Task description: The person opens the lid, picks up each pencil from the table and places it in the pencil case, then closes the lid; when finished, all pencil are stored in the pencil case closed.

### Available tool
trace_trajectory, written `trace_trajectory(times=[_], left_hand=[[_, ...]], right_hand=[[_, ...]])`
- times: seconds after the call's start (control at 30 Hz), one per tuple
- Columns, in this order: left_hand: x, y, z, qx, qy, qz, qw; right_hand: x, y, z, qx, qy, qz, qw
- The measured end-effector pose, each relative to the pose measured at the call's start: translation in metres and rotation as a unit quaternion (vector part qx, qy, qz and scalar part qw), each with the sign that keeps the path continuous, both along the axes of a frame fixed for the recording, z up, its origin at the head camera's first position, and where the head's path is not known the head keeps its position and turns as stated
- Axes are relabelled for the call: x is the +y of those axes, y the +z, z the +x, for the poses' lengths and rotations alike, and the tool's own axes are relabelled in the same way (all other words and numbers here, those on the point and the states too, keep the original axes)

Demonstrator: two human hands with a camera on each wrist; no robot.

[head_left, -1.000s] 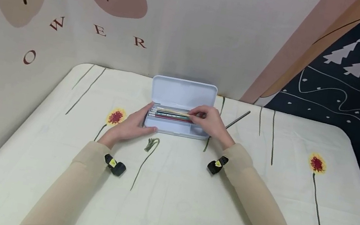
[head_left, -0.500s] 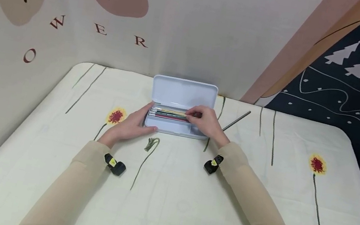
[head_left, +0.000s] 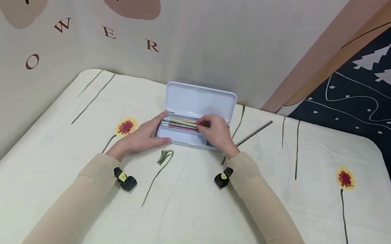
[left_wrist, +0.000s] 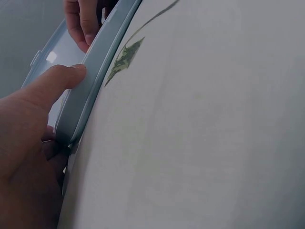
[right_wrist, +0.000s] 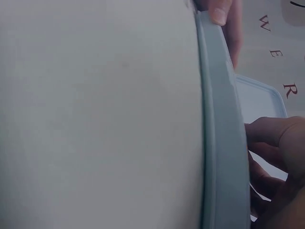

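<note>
An open pale-blue pencil case point(head_left: 185, 138) stands at the far side of the table, its lid point(head_left: 200, 102) tipped up at the back. Several pencils with white ends lie lengthwise inside, among them a red pencil point(head_left: 183, 128) and a yellowish pencil point(head_left: 181, 122). My left hand point(head_left: 143, 133) grips the case's left end; its thumb point(left_wrist: 71, 75) presses the front wall in the left wrist view. My right hand point(head_left: 216, 131) pinches the yellowish pencil's right part over the case. In the right wrist view, the front wall hides the fingertips of this hand point(right_wrist: 279, 152).
A dark pencil point(head_left: 256, 132) lies slantwise on the table, right of the case and partly behind the right wrist. The tablecloth point(head_left: 180, 206) has printed flowers and stems. A hanging cloth wall point(head_left: 212, 29) rises behind the lid.
My right hand has moved left and slightly nearer along the pencils, and the yellowish pencil has shifted toward the front with it. My left hand has stayed at the case's left end.
</note>
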State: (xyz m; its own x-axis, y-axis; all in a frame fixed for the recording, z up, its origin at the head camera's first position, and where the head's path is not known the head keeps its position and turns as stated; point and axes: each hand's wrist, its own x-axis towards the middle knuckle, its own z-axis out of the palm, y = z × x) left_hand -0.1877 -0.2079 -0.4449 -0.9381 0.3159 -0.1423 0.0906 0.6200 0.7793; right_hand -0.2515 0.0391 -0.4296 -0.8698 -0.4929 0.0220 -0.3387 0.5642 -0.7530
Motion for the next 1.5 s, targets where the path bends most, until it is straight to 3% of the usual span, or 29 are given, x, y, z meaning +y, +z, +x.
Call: trace_trajectory(times=[0.5,1.5], left_hand=[[0.0,-0.002,-0.001,0.009,-0.003,-0.004,0.9999],[0.0,0.0,-0.001,0.015,-0.008,-0.002,0.9999]], right_hand=[[0.012,0.003,-0.002,0.003,-0.017,-0.048,0.9987],[0.082,0.001,-0.01,0.013,-0.082,-0.084,0.993]])
